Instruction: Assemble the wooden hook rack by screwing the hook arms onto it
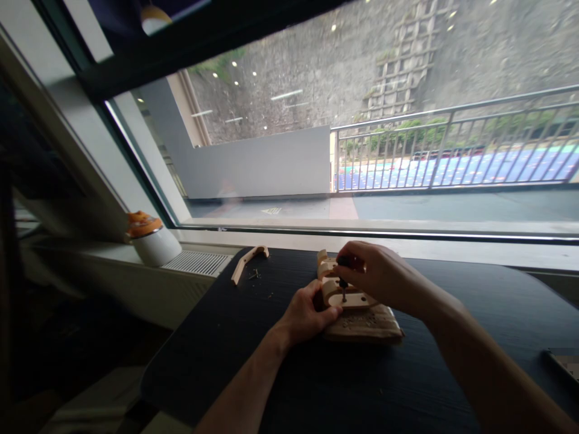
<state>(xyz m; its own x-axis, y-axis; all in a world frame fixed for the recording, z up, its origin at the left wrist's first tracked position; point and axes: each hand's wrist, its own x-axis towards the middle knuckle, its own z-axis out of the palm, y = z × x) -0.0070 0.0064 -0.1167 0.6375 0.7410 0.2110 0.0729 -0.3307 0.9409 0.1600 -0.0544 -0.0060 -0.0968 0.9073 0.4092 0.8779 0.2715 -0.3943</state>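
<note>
On my feed, the wooden piece (354, 301) lies atop a brown slab (362, 330) on the worktop (217, 367). I see the left hand (310, 312) pinching its left end; from above, the right hand (365, 265) grips a screwdriver (344, 288), its shaft reaching down to the piece.

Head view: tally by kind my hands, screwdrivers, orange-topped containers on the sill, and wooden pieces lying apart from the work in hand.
Hands: 2 (left hand, right hand)
Screwdriver: 1
Orange-topped container: 1
Wooden piece lying apart: 1
Total: 5
</note>
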